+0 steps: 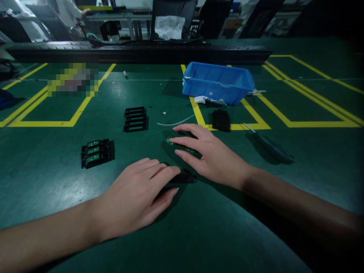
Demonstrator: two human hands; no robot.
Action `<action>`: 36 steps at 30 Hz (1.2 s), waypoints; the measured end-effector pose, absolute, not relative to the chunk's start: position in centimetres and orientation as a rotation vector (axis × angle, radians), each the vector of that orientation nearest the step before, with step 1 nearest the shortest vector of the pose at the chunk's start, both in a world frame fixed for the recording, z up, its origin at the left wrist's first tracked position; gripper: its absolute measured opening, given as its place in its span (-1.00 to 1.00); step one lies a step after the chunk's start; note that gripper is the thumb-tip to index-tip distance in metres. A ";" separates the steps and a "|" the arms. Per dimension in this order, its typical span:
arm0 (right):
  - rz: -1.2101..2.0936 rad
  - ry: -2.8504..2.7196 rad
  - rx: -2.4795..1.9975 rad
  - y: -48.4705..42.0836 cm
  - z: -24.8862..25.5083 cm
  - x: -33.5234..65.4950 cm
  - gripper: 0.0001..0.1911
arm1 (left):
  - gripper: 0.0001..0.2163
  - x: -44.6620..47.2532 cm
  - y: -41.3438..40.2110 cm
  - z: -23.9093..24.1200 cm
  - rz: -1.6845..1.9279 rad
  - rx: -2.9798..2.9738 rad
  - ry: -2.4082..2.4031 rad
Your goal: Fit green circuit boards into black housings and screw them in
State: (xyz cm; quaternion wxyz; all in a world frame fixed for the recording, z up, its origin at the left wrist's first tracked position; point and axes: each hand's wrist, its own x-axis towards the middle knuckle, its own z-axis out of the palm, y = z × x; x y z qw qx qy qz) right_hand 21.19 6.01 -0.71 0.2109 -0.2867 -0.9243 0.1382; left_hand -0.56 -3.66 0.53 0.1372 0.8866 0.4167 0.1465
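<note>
Skid risk for the slim green circuit board (190, 150) if my right hand (212, 151) presses one end unevenly!
That hand spreads half open over the board, one fingertip seemingly touching it, firm hold impossible to tell; nearer me, my left hand (136, 191) curls part-closed over the narrow black plastic piece (186, 178) on the dark-green tabletop (222, 231), and I can't tell whether it's gripped.

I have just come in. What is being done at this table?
A person's left hand is at a black frame on the table. The right hand is at a green board, partly hidden; its grip is unclear. To the left, another frame carries three green boards. A blue bin stands farther back, and a screwdriver lies on the right.
</note>
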 end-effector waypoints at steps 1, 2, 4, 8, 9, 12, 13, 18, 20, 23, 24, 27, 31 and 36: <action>0.380 -2.575 -0.791 6.0 -0.7 21.2 -0.65 | -0.78 -0.6 -3.6 0.5 0.423 2.565 1.206; 0.377 -2.578 -0.786 6.0 -0.8 21.2 -0.65 | -0.78 -0.6 -3.7 0.5 0.421 2.565 1.206; 0.375 -2.574 -0.779 6.1 -0.8 21.2 -0.66 | -0.77 -0.6 -3.7 0.6 0.415 2.562 1.207; 0.383 -2.574 -0.778 6.2 -0.8 21.2 -0.66 | -0.75 -0.6 -3.7 0.6 0.420 2.558 1.211; 0.386 -2.577 -0.777 6.2 -0.8 21.2 -0.66 | -0.75 -0.6 -3.7 0.6 0.416 2.556 1.214; 0.390 -2.558 -0.766 6.2 -0.9 21.2 -0.68 | -0.75 -0.6 -3.7 0.6 0.404 2.552 1.219; 0.390 -2.546 -0.763 6.2 -1.0 21.2 -0.69 | -0.75 -0.6 -3.7 0.6 0.404 2.551 1.217; 0.381 -2.522 -0.782 6.2 -1.1 21.1 -0.71 | -0.75 -0.5 -3.9 0.7 0.409 2.568 1.209; 0.382 -2.524 -0.783 6.1 -1.0 21.1 -0.72 | -0.75 -0.5 -3.9 0.7 0.430 2.597 1.239; 0.390 -2.532 -0.792 6.1 -0.8 21.1 -0.71 | -0.66 -0.8 -3.9 0.7 0.449 2.655 1.336; 0.393 -2.535 -0.794 6.0 -0.7 21.1 -0.71 | -0.60 -1.0 -3.8 0.7 0.438 2.674 1.379; 0.406 -2.538 -0.799 6.0 -0.6 21.1 -0.70 | -0.49 -1.6 -3.4 0.9 0.382 2.718 1.480; 0.425 -2.540 -0.793 5.8 -0.3 21.1 -0.71 | -0.43 -2.1 -3.0 1.0 0.320 2.720 1.484; 0.423 -2.531 -0.777 5.8 -0.5 21.2 -0.71 | -0.38 -2.0 -2.9 0.9 0.259 2.680 1.471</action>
